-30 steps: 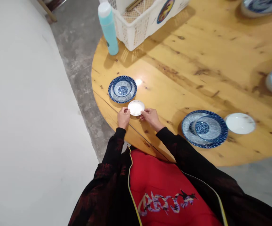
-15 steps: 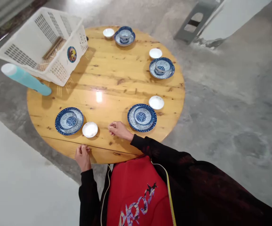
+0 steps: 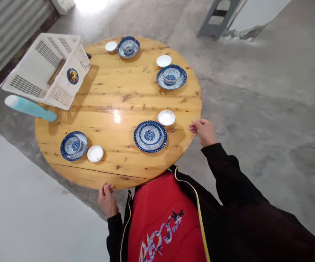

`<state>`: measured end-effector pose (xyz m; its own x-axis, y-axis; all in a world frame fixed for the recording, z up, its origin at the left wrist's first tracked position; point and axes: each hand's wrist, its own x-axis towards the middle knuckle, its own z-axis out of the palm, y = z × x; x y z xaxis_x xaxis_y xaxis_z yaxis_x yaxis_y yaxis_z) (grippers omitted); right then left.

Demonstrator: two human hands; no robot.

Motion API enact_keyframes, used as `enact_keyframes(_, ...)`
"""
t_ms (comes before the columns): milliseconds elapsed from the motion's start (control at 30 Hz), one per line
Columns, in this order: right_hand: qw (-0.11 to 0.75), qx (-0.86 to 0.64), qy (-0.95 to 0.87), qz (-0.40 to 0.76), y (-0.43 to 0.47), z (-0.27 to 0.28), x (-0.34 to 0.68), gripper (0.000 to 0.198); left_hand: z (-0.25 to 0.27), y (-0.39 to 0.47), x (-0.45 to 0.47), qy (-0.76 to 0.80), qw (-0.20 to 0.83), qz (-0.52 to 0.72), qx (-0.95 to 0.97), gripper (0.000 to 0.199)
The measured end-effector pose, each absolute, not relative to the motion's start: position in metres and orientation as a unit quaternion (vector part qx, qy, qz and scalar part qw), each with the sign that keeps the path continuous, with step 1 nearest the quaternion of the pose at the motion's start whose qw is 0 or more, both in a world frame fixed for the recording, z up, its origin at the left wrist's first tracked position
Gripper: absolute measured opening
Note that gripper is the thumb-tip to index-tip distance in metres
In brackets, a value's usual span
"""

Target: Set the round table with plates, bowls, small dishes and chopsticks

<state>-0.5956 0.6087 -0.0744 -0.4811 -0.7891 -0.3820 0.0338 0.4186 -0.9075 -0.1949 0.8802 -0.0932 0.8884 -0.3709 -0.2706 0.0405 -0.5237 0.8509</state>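
My right hand hovers by the right edge of the round wooden table, its fingers curled together with nothing showing in them. Nearest to it are a small white dish and a blue-patterned plate with a matching bowl on it. At the front edge of the table is my left hand, loosely closed, no object visible in it. Above that hand are another small white dish and a blue-patterned plate bearing a bowl.
Two more blue plate-and-bowl settings, one around a far plate and one around a right-hand plate, each have a white dish beside them. A white plastic basket and an upright light-blue bottle stand at the left. A grey stool is on the floor beyond.
My right hand has moved right, from between the two near settings to beyond the right one. My left hand has drawn back slightly toward my body. The camera view has shifted.
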Motion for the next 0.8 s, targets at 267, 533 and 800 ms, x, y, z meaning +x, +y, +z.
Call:
enact_keyframes(267, 0.507, -0.232, 0.694, -0.454, 0.654, -0.105, -0.622, 0.012, -0.086, 0.870, -0.295, -0.129, 0.476, -0.283, 0.823, 0.035)
enact_keyframes(533, 0.530, -0.329, 0.671, -0.400, 0.586, -0.106, -0.607, 0.017, -0.076, 0.854, -0.352, -0.188, 0.466, -0.328, 0.800, 0.045)
enact_keyframes(800, 0.483, -0.410, 0.696, -0.338, 0.549, -0.125, -0.562, 0.022, -0.079, 0.876, -0.321, -0.146, 0.486, -0.263, 0.821, 0.040)
